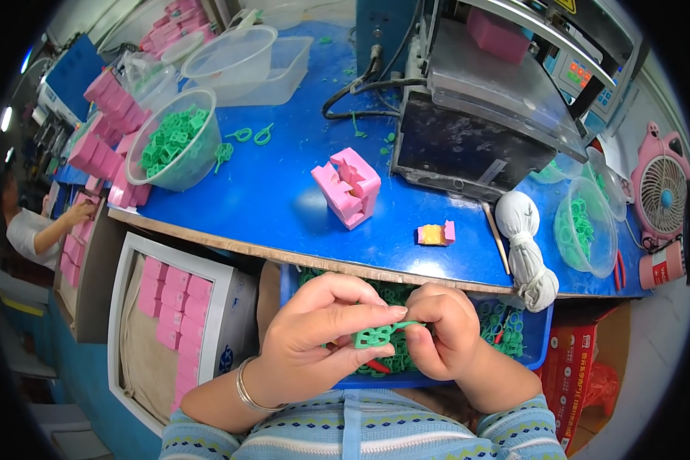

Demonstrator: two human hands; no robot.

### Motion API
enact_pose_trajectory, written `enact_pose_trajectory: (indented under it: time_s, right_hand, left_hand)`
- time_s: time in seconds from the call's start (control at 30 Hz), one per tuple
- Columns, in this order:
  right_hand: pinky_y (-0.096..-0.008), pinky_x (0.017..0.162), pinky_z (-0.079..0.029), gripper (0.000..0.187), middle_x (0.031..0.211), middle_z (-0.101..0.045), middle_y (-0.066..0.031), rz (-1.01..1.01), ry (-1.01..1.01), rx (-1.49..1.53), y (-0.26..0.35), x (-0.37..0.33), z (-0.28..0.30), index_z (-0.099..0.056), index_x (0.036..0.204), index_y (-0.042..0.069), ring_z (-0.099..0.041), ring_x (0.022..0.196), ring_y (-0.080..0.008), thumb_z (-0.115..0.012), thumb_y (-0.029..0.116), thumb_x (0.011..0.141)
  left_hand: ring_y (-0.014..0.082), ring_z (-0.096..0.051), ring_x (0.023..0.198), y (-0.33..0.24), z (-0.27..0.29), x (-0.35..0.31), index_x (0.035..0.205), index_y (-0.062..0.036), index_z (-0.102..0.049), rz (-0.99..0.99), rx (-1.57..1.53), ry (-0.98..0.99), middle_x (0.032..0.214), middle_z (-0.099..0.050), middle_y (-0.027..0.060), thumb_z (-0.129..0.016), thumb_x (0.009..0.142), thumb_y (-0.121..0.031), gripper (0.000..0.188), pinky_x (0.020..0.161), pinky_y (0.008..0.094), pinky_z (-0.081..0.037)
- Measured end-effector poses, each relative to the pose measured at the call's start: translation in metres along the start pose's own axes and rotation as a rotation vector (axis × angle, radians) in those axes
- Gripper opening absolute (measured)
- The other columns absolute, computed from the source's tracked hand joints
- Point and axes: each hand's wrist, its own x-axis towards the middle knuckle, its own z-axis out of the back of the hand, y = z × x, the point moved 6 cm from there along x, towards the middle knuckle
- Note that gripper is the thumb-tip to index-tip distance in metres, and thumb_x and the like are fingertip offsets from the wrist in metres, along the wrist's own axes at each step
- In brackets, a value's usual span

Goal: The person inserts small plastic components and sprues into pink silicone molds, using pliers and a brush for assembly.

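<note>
Fingers (395,312) of my left hand (314,337) and right hand (445,330) pinch shut on a green plastic clip (379,335), openwork, glossy, between both fingertips; long axis runs left-right, thin stem toward right hand.

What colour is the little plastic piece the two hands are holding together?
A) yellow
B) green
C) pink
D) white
B: the left hand and right hand pinch a small green plastic piece between them, above a blue bin of similar green parts.
</note>
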Motion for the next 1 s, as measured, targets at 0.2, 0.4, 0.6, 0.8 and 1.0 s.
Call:
enact_pose_trajectory:
  time_s: [0.2,0.4,0.6,0.8,1.0]
  right_hand:
    - [-0.0320,0.041,-0.037,0.011,0.064,-0.051,-0.0087,0.004,-0.003,-0.005,0.0008,0.0004,-0.0010,-0.050,0.081,0.002,-0.048,0.047,-0.0221,-0.060,0.005,0.077]
    - [-0.0323,0.041,-0.037,0.011,0.064,-0.051,-0.0086,-0.008,0.003,-0.002,-0.0002,-0.0008,-0.0004,-0.050,0.080,0.002,-0.048,0.047,-0.0221,-0.060,0.006,0.078]
    - [-0.0329,0.043,-0.038,0.011,0.065,-0.052,-0.0085,-0.010,0.027,0.010,-0.0007,-0.0014,-0.0015,-0.050,0.077,0.003,-0.049,0.048,-0.0232,-0.060,0.006,0.076]
    - [-0.0326,0.043,-0.038,0.012,0.066,-0.052,-0.0086,-0.008,0.034,0.006,0.0007,-0.0006,-0.0006,-0.050,0.076,0.003,-0.049,0.049,-0.0232,-0.061,0.006,0.075]
    - [-0.0321,0.042,-0.037,0.012,0.065,-0.052,-0.0083,-0.002,0.023,0.001,0.0010,-0.0005,-0.0010,-0.050,0.076,0.003,-0.049,0.048,-0.0224,-0.061,0.006,0.076]
  left_hand:
    - [0.0078,-0.051,0.077,0.0000,0.0002,-0.0011,0.107,-0.0058,-0.065,-0.019,0.004,-0.005,0.100,-0.055,0.0072,-0.072,0.070,0.003,0.039,0.052,0.0169,-0.040]
    - [0.0058,-0.049,0.073,0.0010,0.0008,-0.0014,0.106,-0.0054,-0.065,-0.007,0.004,0.004,0.100,-0.055,0.0070,-0.072,0.070,0.001,0.037,0.052,0.0166,-0.040]
    - [0.0035,-0.047,0.068,0.0041,0.0027,-0.0025,0.107,-0.0056,-0.064,0.056,0.006,-0.026,0.099,-0.055,0.0058,-0.075,0.069,-0.003,0.039,0.052,0.0156,-0.038]
    - [0.0034,-0.047,0.068,0.0055,0.0022,-0.0026,0.104,-0.0058,-0.064,0.038,-0.012,-0.019,0.098,-0.056,0.0057,-0.075,0.069,-0.004,0.037,0.052,0.0155,-0.038]
    - [0.0040,-0.048,0.069,0.0051,0.0020,-0.0025,0.102,-0.0060,-0.065,0.013,-0.012,-0.018,0.099,-0.056,0.0065,-0.074,0.070,-0.002,0.034,0.052,0.0156,-0.038]
